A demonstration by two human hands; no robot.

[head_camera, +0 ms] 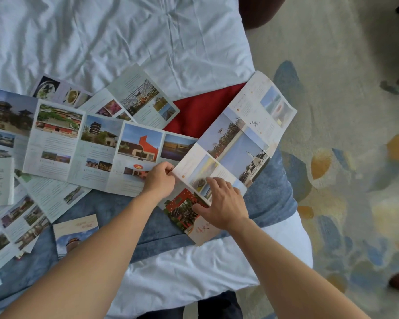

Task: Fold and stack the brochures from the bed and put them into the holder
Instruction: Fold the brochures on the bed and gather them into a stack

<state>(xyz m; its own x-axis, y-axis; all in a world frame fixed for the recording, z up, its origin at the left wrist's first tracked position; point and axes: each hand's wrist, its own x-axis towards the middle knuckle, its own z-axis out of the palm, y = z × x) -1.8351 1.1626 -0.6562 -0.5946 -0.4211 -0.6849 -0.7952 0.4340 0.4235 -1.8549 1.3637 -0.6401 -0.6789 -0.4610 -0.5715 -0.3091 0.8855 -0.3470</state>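
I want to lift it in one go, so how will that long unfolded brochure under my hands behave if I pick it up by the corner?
The long brochure is thin paper with several crease lines, so it will probably flop and bend at the folds. Likely very light. The left hand already pinches its corner.

Glossy paper brochures [97,146] lie on a creased white cloth sheet [124,38].

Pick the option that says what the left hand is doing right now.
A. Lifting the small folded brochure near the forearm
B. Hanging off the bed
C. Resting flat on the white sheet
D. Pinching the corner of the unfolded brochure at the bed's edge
D: the left hand has its fingers curled onto the near corner of the unfolded brochure, while the right hand lies spread on that brochure's lower part.
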